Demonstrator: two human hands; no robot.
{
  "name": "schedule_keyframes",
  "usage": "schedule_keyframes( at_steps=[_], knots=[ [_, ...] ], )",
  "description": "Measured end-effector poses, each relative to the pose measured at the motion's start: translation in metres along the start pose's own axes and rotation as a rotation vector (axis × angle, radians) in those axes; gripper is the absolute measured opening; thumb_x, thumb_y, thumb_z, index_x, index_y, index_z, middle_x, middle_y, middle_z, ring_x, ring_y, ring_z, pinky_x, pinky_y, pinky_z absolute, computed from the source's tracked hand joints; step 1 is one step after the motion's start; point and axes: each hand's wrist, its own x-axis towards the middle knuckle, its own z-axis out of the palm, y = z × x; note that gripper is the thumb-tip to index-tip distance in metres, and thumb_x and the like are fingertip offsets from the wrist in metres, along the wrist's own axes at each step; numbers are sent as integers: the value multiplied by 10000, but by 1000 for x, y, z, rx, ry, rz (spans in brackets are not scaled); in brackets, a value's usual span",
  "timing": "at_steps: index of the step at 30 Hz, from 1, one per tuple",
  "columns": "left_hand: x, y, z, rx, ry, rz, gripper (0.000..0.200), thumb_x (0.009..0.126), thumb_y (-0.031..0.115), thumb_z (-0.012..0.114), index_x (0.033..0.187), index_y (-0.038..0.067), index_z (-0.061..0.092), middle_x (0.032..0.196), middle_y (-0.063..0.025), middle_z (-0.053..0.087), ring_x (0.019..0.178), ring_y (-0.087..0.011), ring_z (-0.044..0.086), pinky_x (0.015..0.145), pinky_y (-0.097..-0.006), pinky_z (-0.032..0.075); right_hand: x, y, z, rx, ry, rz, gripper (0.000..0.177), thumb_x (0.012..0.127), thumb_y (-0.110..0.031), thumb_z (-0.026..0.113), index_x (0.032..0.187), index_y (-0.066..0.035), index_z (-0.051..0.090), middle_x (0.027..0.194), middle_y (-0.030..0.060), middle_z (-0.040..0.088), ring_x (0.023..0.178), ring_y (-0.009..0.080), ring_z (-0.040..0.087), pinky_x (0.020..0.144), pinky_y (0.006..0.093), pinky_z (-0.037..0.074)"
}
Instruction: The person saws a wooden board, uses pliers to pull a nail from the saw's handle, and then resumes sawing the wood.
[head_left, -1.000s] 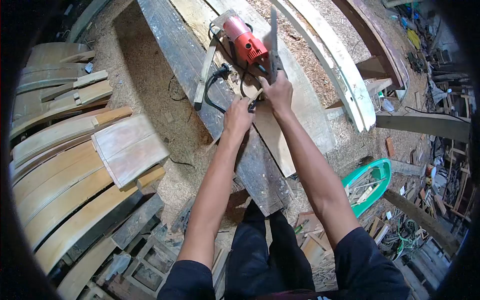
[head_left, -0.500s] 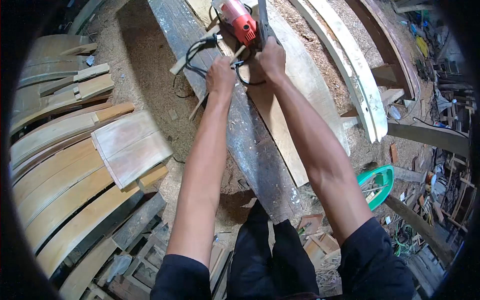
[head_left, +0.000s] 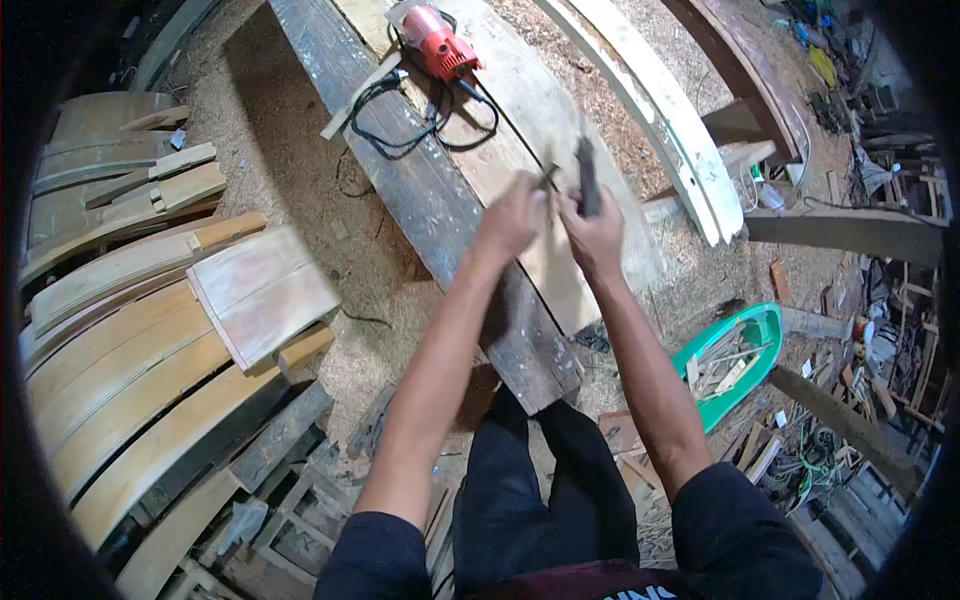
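Observation:
My left hand [head_left: 512,215] is closed around a thin handle whose dark end points up and right; motion blurs it. Beside it on the right, my right hand [head_left: 595,228] grips a dark elongated tool [head_left: 587,175], blurred, that sticks up from the fist. Both hands are over a pale wooden board [head_left: 560,285] on the bench plank. A red power tool [head_left: 440,45] with a clear part lies at the far end of the boards. Its black cord [head_left: 385,142] is coiled beside it, across the dark weathered plank [head_left: 400,185].
Curved wooden pieces [head_left: 130,370] are stacked at left with a pale square panel [head_left: 262,290] on top. White curved boards [head_left: 680,150] stand at upper right. A green basin [head_left: 768,345] with wood scraps is at right. Sawdust and offcuts cover the floor.
Both hands have come away from the red tool and its cord, nearer my body and to the right. The cord now lies free on the planks, and the view has shifted slightly.

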Motion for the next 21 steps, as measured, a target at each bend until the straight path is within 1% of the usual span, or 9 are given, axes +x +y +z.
schedule_keyframes(
  at_steps=[1,3,7,8,11,12,15,16,21],
  knots=[
    [-10,4,24,36,-88,-12,298,985,286,456,1130,27,481,979,-268,593,912,-478,599,773,-544,490,-26,9,-27,1,21,30,216,876,-183,718,848,-7,596,692,-5,550,618,72,490,550,251,413],
    [-27,12,70,29,-114,53,340,970,265,480,1216,29,473,983,-259,587,890,-479,602,759,-548,494,-77,23,-82,-207,39,163,285,893,-291,700,890,-16,625,687,25,572,632,106,509,594,287,439],
    [-62,36,154,54,-161,202,449,947,232,533,1348,39,468,1138,-307,554,916,-492,599,786,-530,492,-168,48,-154,2,136,258,304,954,-321,633,872,-28,611,680,-44,484,631,76,447,581,251,388],
    [-66,38,167,154,-195,243,435,924,203,556,1322,33,511,1123,-275,554,920,-465,594,769,-503,495,-186,63,-165,5,135,284,311,959,-324,624,856,-31,600,676,-45,481,631,76,440,577,258,385],
    [-66,34,204,329,18,365,389,913,196,573,1272,45,567,1075,-223,570,951,-408,579,799,-458,482,-212,91,-186,33,123,320,320,967,-317,608,822,-34,580,651,-33,466,618,79,423,557,278,376],
    [-68,44,203,437,79,373,360,921,213,570,1244,56,595,1109,-173,556,1013,-352,542,895,-442,420,-219,97,-190,43,111,328,321,969,-312,605,813,-33,575,641,-27,460,612,80,418,550,285,373],
    [-66,43,211,597,250,417,352,924,238,569,1241,89,602,1195,-159,520,1129,-330,496,983,-466,336,-229,131,-187,12,97,363,339,975,-307,591,788,-26,556,601,-2,427,579,85,404,522,297,359],
    [-66,42,211,589,256,380,360,928,248,565,1255,100,592,1218,-156,509,1159,-328,478,995,-476,322,-228,130,-183,-8,141,271,341,981,-300,575,787,-20,552,574,11,393,551,87,384,501,300,345],
    [-55,33,224,575,423,190,481,959,332,536,1407,181,447,1346,-111,471,1320,-299,376,1032,-539,280,-237,140,-177,72,93,256,322,987,-308,561,852,-20,613,568,-2,395,547,89,385,498,301,344]
  ],
)
